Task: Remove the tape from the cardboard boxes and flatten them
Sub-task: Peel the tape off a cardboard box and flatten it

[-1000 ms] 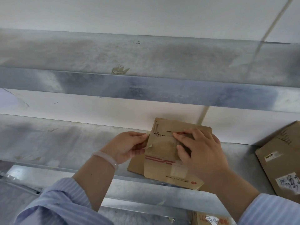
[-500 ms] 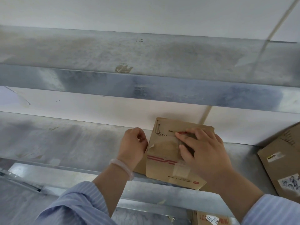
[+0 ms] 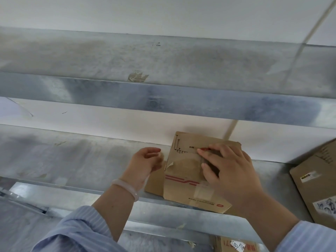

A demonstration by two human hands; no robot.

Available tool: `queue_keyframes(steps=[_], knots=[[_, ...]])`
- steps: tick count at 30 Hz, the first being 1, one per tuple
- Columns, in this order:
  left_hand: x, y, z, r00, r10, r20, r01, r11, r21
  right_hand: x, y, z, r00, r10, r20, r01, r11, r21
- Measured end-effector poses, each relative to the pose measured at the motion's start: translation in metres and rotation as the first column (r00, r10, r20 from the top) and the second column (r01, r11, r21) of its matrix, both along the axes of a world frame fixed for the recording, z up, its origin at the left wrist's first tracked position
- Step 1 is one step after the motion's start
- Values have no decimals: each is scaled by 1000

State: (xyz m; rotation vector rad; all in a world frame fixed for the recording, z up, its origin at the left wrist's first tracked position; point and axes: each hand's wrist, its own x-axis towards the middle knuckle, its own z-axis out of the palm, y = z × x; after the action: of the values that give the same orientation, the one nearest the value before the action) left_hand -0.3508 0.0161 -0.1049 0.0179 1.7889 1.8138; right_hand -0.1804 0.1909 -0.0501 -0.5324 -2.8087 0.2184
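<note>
Since 0.5 s ago the left hand (image 3: pixel 145 164) has drawn off the small cardboard box's (image 3: pixel 183 171) left edge, fingers curled; whether it pinches tape (image 3: pixel 202 191) cannot be told. The right hand (image 3: pixel 229 170) presses spread fingers on the box. 3 boxes show: this 1 overhanging the metal shelf's (image 3: pixel 72 160) front lip, a labelled box (image 3: pixel 316 188) far right, a marked box (image 3: pixel 236 246) underneath. Bare shelf lies leftward.

- I count three boxes: centre box (image 3: pixel 183 170), right box (image 3: pixel 320 193), near box (image 3: pixel 236 245).
- Two hands: left hand (image 3: pixel 145 164), right hand (image 3: pixel 231 171).
- Two shelves: far shelf (image 3: pixel 72 57), near shelf (image 3: pixel 72 160).
- One bracelet (image 3: pixel 127 188).
- One tape strip (image 3: pixel 148 177).
</note>
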Motion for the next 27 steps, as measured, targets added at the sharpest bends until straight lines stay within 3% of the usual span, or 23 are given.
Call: queue_keyframes(steps=[2, 4, 8, 12, 15, 18, 22, 25, 27], knots=[[-12, -9, -2, 971, 117, -206, -156, 970, -184, 0, 0, 1, 1000, 8, -8, -8, 1000, -15], [-28, -22, -1, 927, 127, -353, -247, 915, -318, 1, 2, 1, 999, 34, 1, -34, 999, -38], [-50, -36, 7, 895, -99, -434, -178, 815, -552, 4, 11, 7, 997, 79, -16, -80, 964, -252], [-19, -20, 28, 878, -197, -436, -16, 898, -439, 13, 23, 17, 997, 70, -14, -70, 924, -377], [18, -5, 43, 893, -247, -376, 164, 957, -238, 27, 26, 15, 999, -22, -32, 13, 966, -259], [40, 0, 48, 909, -269, -317, 242, 963, -122, 41, 24, 10, 983, -183, 3, 181, 968, -174], [43, 1, 54, 918, -271, -288, 248, 962, -115, 49, 21, 8, 980, -199, -6, 182, 909, -375], [45, 1, 61, 940, -250, -231, 235, 968, -91, 48, 19, 18, 946, -309, -101, 182, 762, -622], [46, 1, 66, 960, -232, -156, 230, 973, -27, 49, 21, 30, 898, -432, -85, 155, 492, -857]])
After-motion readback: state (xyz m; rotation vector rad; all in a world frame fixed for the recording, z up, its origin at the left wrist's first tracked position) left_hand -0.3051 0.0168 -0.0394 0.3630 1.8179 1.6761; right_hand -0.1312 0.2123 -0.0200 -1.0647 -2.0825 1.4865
